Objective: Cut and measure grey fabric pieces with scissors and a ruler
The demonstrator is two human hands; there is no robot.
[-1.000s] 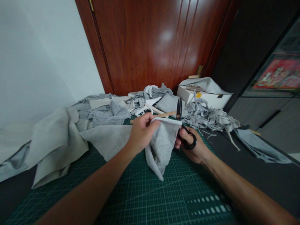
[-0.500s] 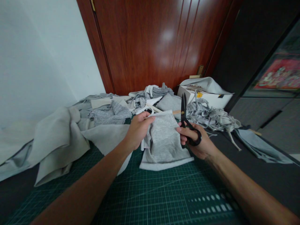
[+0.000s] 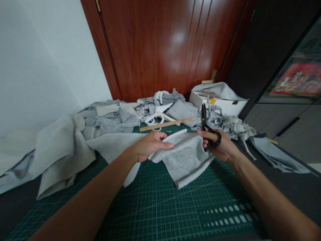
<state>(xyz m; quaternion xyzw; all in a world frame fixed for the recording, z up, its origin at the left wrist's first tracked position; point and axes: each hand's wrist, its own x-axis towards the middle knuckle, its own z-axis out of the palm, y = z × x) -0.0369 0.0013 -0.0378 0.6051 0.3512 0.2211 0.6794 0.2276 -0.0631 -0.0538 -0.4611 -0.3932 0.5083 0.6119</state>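
Note:
My left hand [image 3: 150, 145] pinches the left edge of a light grey fabric piece [image 3: 184, 159], which sags onto the green cutting mat [image 3: 160, 207]. My right hand [image 3: 220, 147] grips black scissors [image 3: 207, 129] with the blades closed and pointing up. Its fingers also pinch the right edge of the same fabric piece. A wooden ruler [image 3: 167, 124] lies on the mat just beyond both hands.
Piles of grey and white fabric [image 3: 62, 147] cover the left and back of the mat. A heap of grey strips [image 3: 230, 125] lies at the right, before a white box [image 3: 218, 100]. A brown door [image 3: 163, 47] stands behind; a dark cabinet [image 3: 288, 83] is at the right.
The fabric piece went from bunched and hanging to stretched out between both hands and lowered toward the mat. My right hand with the scissors moved right, uncovering the ruler.

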